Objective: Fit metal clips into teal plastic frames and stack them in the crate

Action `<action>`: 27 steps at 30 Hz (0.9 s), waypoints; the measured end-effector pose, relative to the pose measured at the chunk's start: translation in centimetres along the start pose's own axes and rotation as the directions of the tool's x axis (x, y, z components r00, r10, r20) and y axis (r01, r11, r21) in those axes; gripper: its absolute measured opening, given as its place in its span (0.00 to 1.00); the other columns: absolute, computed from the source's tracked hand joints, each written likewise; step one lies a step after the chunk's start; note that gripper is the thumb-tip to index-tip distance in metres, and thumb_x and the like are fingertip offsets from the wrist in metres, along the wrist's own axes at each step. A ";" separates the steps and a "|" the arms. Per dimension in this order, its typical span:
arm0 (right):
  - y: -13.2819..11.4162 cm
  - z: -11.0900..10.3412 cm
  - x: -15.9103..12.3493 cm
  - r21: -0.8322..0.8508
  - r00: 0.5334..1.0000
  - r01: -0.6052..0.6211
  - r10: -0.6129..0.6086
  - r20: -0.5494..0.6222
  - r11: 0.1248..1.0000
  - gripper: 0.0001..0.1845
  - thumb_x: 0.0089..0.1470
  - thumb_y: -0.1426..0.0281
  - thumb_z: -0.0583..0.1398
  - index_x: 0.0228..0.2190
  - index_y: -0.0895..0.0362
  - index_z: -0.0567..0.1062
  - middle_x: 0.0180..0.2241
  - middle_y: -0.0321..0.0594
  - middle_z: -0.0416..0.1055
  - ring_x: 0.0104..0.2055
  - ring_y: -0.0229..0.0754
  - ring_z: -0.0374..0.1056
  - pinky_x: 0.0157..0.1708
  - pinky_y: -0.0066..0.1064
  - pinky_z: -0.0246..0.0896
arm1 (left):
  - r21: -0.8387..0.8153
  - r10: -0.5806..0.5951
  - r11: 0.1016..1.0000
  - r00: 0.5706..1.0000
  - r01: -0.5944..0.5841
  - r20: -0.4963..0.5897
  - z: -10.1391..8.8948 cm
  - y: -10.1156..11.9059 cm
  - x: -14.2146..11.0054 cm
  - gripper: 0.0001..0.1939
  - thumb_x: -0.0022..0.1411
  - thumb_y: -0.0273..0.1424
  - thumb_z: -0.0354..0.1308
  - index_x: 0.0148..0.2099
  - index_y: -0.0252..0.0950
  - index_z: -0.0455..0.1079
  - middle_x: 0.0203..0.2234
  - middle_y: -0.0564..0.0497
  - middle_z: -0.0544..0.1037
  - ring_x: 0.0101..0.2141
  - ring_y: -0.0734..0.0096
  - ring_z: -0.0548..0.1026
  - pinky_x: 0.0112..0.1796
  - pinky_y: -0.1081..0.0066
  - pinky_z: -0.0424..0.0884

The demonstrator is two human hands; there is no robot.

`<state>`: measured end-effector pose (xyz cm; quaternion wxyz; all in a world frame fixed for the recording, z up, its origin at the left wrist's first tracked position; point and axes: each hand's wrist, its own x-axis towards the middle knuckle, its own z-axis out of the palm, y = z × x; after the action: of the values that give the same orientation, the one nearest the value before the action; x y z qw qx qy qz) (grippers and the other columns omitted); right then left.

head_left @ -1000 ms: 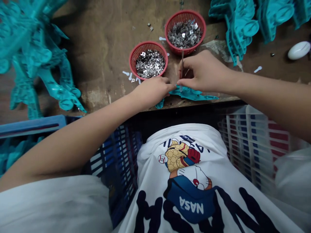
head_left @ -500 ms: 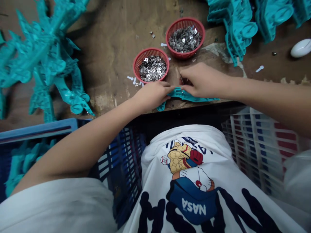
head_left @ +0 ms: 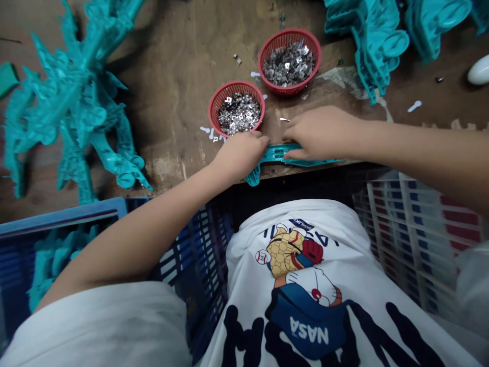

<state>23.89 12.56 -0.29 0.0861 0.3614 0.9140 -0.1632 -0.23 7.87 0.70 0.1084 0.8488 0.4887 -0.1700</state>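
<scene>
A long teal plastic part (head_left: pixel 275 153) with a slotted middle lies at the table's front edge. My left hand (head_left: pixel 244 153) is closed on its left end; a short leg of the part shows below the fingers. My right hand (head_left: pixel 321 133) is over the part's middle, its thumb touching the part and its fingers bent. Beyond those fingers sticks out the bright tip of a slim metal tool (head_left: pixel 284 120); the rest is hidden by the hand. Just behind my left hand stands a red basket (head_left: pixel 211 109) of small metal clips (head_left: pixel 240 113).
A second red basket (head_left: pixel 262 71) of metal pieces stands farther back. Teal parts are heaped at left (head_left: pixel 87 107) and stacked at right (head_left: pixel 376 56). A white rounded object (head_left: pixel 479 70) lies far right. Blue (head_left: pixel 114 208) and white (head_left: pixel 405 224) crates flank my lap.
The fingers and thumb of my right hand have moved apart from a pinch, and the tool's tip has turned to point left. More of the teal part's slotted middle shows.
</scene>
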 end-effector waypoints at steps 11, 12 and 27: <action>-2.8 -0.6 -0.5 -0.202 0.985 0.094 -0.061 0.163 0.975 0.29 0.81 0.54 0.73 0.66 0.64 0.89 0.64 0.64 0.89 0.69 0.71 0.85 0.60 0.49 0.75 | 0.154 -0.099 0.981 0.988 0.117 -0.120 -1.7 -1.3 -1.3 0.22 0.90 0.29 0.53 0.63 0.38 0.91 0.56 0.34 0.94 0.60 0.36 0.93 0.46 0.55 0.82; -2.8 -0.7 -0.4 -0.202 0.982 0.095 -0.059 0.177 0.975 0.29 0.80 0.56 0.72 0.67 0.65 0.89 0.65 0.66 0.89 0.70 0.72 0.84 0.61 0.49 0.75 | 0.148 -0.138 0.976 0.981 0.159 -0.138 -1.8 -2.1 -1.1 0.22 0.90 0.29 0.53 0.62 0.39 0.91 0.58 0.34 0.94 0.62 0.36 0.92 0.46 0.55 0.82; 7.5 -12.2 -4.2 0.174 0.957 -0.113 0.154 -0.247 0.978 0.34 0.75 0.55 0.71 0.73 0.59 0.86 0.71 0.58 0.88 0.67 0.68 0.85 0.66 0.52 0.81 | 0.220 0.396 0.904 0.523 -0.367 -0.755 -9.9 0.0 -13.6 0.26 0.85 0.29 0.62 0.77 0.60 0.79 0.59 0.51 0.96 0.57 0.51 0.94 0.51 0.49 0.93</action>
<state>31.60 19.49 10.46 -0.0522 0.4464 0.8749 -0.1804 -4.73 0.54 15.14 -0.0958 0.9235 0.2851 0.2381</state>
